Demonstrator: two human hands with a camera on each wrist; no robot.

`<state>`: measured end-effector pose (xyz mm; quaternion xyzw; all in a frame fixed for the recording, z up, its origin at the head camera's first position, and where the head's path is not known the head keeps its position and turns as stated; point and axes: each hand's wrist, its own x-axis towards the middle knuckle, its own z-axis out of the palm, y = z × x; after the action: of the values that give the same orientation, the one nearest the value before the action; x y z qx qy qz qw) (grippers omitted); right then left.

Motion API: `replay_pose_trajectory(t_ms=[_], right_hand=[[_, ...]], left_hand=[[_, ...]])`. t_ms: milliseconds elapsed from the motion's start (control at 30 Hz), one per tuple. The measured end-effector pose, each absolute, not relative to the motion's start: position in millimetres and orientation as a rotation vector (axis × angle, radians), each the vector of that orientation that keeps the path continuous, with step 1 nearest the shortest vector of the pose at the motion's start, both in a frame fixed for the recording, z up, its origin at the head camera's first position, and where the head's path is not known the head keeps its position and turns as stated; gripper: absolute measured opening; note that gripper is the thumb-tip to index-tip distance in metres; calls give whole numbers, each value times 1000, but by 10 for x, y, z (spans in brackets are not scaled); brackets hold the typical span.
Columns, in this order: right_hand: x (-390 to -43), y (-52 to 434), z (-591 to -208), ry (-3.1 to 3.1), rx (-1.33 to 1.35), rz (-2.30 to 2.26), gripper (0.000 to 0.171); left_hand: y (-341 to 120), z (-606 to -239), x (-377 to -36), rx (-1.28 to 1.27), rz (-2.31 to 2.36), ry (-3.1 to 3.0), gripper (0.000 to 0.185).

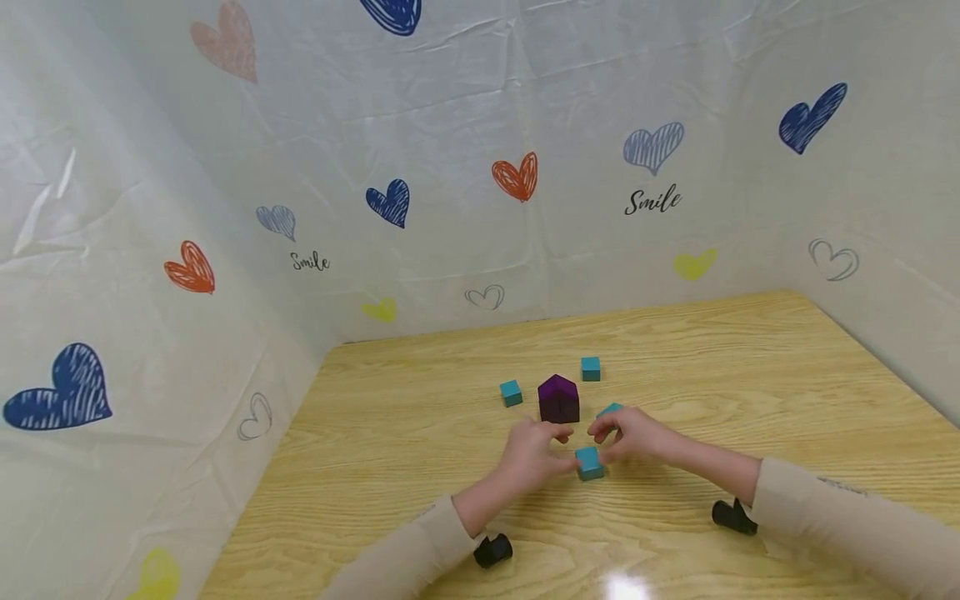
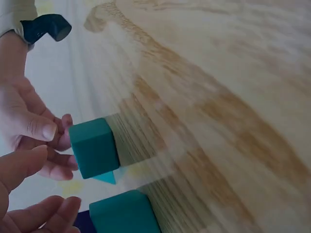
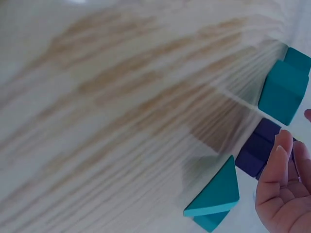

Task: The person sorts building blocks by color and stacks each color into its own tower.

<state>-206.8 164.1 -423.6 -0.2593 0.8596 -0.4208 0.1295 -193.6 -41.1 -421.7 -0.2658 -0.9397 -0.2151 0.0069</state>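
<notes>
A teal cube [image 1: 589,463] stands on the table between the two hands. My left hand [image 1: 528,454] is at its left with loosely bent fingers, thumb reaching toward its side. At the right of the same cube, my right hand [image 1: 636,433] has its fingers apart from its thumb. Neither hand visibly holds anything; whether a fingertip touches the cube I cannot tell. Just beyond them is a purple house-shaped block [image 1: 558,400]. Partly hidden behind the right hand is a teal piece [image 1: 611,408]; the right wrist view shows a teal triangular block [image 3: 216,191].
Two more teal cubes stand farther back, one left cube [image 1: 511,392] and one rear cube [image 1: 590,368]. The wooden table [image 1: 405,400] meets a white sheet with printed hearts [image 1: 450,250] at its back and sides. Black wrist devices [image 1: 492,551] hang under both sleeves.
</notes>
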Motion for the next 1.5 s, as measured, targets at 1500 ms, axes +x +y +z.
replay_pose_trajectory(t_ms=[1500], right_hand=[[-2176, 1319, -4294, 2639, -524, -1188, 24]], left_hand=[[-479, -4312, -2317, -729, -813, -3165, 32]])
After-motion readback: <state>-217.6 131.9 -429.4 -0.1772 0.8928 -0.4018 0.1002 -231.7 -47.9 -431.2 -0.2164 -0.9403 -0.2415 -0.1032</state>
